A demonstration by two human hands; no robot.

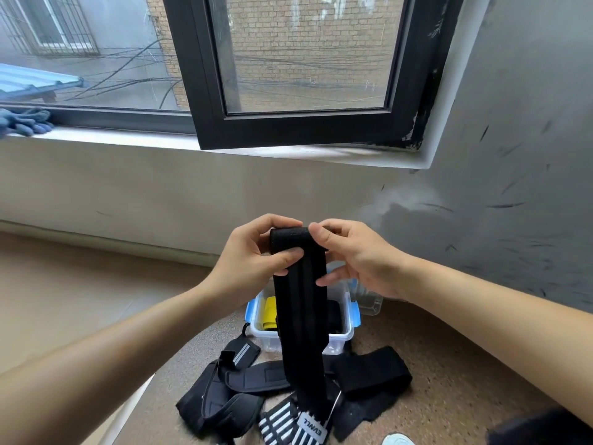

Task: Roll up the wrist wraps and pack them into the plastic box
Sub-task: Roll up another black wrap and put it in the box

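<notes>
Wrist wraps are the job. In the head view one long black woven-fabric wrist wrap (pixel 300 316) hangs in the air from both hands, with its top end turned over into the start of a roll and its tail reaching down to the pile on the floor. The left hand (pixel 253 255) pinches the upper end, thumb across the front. The right hand (pixel 356 255) pinches the rolled edge, so both grips are closed on the wrap. It looks light, soft and limp, so it is best held at the rolled end and kept taut, or the coil may loosen.

Below stands the clear plastic box with blue latches (pixel 269 340), open, with a yellow item (pixel 271 313) inside. More black wraps (pixel 244 380) lie on the speckled floor (pixel 449 380) in front of it. A grey tab (pixel 313 427) by the tail reads, upside down, roughly "EVNLL".
</notes>
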